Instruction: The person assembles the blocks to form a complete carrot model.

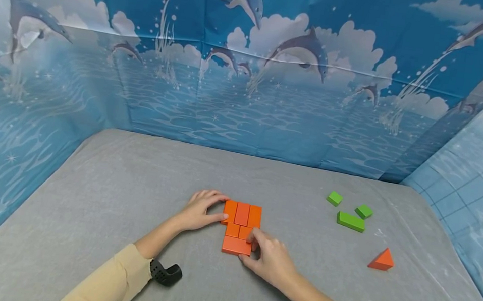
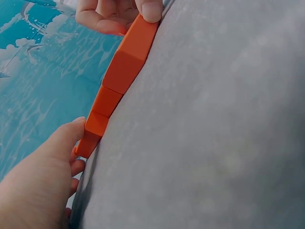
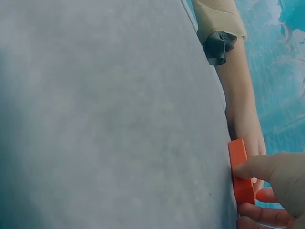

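Orange blocks lie flat against one another in the head view. Three upright oblong blocks [image 1: 242, 214] form the far row, two small blocks [image 1: 233, 230] the middle, and one crosswise oblong block [image 1: 235, 246] the near end. My left hand [image 1: 200, 212] holds the far-left block [image 1: 230, 210], thumb at its left side and fingertips at its far edge. With thumb and fingers, my right hand [image 1: 272, 260] pinches the right end of the crosswise block, also seen as an orange block [image 3: 240, 162] in the right wrist view. The right fingers partly cover the right small block.
Three green blocks, one of them a longer bar [image 1: 350, 222], lie at the far right of the grey tabletop [image 1: 129, 171]. Nearer, also at the right, stands an orange triangular block [image 1: 382, 260]. A dolphin-print curtain [image 1: 237, 114] rises along the back and sides.
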Action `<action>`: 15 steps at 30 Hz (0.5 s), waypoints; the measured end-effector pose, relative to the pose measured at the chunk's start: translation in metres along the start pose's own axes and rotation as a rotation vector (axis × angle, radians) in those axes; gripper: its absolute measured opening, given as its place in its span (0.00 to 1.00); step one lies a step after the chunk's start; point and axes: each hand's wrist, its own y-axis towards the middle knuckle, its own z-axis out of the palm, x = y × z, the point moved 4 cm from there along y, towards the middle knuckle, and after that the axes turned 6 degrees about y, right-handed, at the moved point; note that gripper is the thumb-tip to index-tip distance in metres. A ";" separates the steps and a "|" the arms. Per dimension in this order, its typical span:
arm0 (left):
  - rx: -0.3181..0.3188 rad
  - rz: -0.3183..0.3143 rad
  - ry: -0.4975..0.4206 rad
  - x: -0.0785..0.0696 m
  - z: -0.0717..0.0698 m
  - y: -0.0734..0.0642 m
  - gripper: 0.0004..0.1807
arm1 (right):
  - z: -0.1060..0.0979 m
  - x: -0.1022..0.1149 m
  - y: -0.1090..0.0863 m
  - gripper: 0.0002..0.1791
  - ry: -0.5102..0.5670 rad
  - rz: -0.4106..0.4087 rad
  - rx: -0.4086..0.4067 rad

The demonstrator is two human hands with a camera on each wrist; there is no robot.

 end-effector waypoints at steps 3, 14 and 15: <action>-0.004 0.006 0.002 0.000 0.000 0.000 0.26 | -0.006 -0.003 0.002 0.16 0.085 0.004 0.028; 0.001 0.013 -0.010 0.000 0.000 0.000 0.26 | -0.095 -0.056 -0.010 0.17 0.284 -0.027 -0.015; 0.001 0.014 -0.010 0.000 0.000 0.000 0.26 | -0.105 -0.063 -0.014 0.17 0.259 -0.020 -0.020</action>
